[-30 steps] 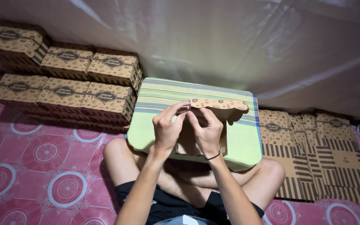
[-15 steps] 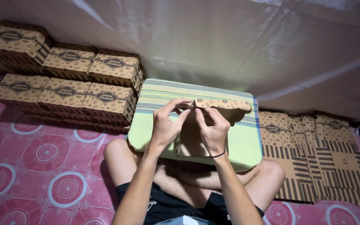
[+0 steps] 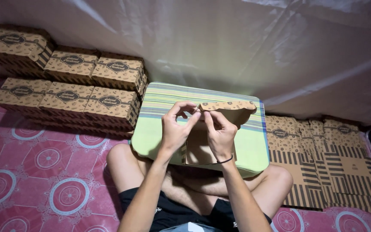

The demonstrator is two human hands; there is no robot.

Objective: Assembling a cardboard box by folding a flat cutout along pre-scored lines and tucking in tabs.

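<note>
Pinching the cardboard box blank (image 3: 211, 137) between both hands, left hand (image 3: 174, 129) and right hand (image 3: 220, 133) close fingertips on its scalloped flap, running rightward.

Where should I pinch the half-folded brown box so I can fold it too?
Probably pinch the box at its scalloped top flap, coming from your own side. That thin edge stands up free above the green lap table, and the left hand and right hand pinch it there.

One green striped cushion (image 3: 159, 129), six folded brown boxes (image 3: 67, 96), one half-folded box (image 3: 211, 141), two hands (image 3: 174, 131), one pile of flat box blanks (image 3: 323, 163)
</note>
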